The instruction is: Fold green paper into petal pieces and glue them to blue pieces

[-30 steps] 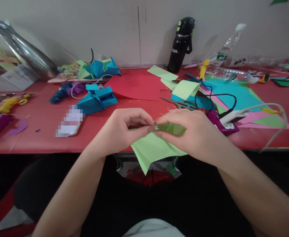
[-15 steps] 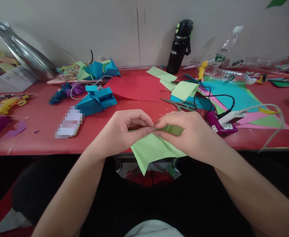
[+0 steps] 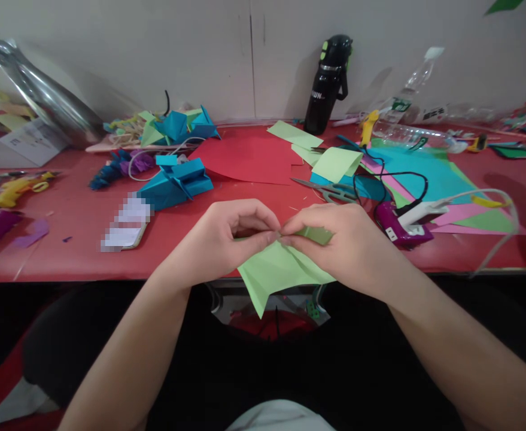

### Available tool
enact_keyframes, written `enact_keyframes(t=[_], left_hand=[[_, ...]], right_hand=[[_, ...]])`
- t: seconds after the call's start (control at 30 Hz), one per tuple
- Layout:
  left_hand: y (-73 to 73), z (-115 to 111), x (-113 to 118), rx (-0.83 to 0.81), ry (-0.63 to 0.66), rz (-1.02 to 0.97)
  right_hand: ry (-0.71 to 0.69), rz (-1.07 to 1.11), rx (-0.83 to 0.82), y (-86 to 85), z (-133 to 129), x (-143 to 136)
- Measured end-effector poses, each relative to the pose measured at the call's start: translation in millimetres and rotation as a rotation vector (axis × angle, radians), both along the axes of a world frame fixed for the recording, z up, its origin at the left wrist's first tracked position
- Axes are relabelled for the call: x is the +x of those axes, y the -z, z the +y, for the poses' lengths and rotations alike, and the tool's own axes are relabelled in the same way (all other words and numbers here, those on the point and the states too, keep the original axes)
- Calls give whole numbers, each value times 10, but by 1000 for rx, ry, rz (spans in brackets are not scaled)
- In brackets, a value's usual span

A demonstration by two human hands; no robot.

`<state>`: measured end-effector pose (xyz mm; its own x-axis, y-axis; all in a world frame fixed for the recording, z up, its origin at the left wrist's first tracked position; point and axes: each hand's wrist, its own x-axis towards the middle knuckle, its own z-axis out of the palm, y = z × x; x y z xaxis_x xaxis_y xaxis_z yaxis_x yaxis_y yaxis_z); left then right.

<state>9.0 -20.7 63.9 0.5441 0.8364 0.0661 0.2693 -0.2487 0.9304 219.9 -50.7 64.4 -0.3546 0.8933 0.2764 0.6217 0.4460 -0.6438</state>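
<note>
A light green sheet of paper [image 3: 280,269], creased and partly folded, is held over the front edge of the red table [image 3: 65,263]. My left hand [image 3: 231,239] pinches its upper edge between thumb and fingers. Right beside it, my right hand [image 3: 338,239] pinches the same edge, the fingertips of both hands almost touching. One pointed corner of the paper hangs down at the lower left. The part inside my right palm is mostly hidden. Just beyond my hands lie grey scissors [image 3: 330,190] and a small light green paper piece [image 3: 337,164].
Blue folded paper [image 3: 175,182] and a phone [image 3: 128,224] lie at left. To the right are a purple power strip [image 3: 401,227] with cables and coloured sheets [image 3: 428,173]. A black bottle [image 3: 328,87] stands at the wall; a yellow glue gun [image 3: 23,188] lies far left.
My hands keep their pinch in nearly the same spot. The green paper's right part and hanging corner have shifted very slightly.
</note>
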Motion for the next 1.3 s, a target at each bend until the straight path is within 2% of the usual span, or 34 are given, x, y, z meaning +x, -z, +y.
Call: enact_keyframes(t=[0.7, 1.03, 1.3], left_hand=[[25, 14, -24, 32, -2, 31], [9, 13, -19, 30, -18, 22], [4, 34, -23, -45, -19, 8]], right_hand=[[7, 16, -26, -26, -14, -14], [-42, 11, 13, -3, 7, 1], [-67, -32, 124, -3, 9, -20]])
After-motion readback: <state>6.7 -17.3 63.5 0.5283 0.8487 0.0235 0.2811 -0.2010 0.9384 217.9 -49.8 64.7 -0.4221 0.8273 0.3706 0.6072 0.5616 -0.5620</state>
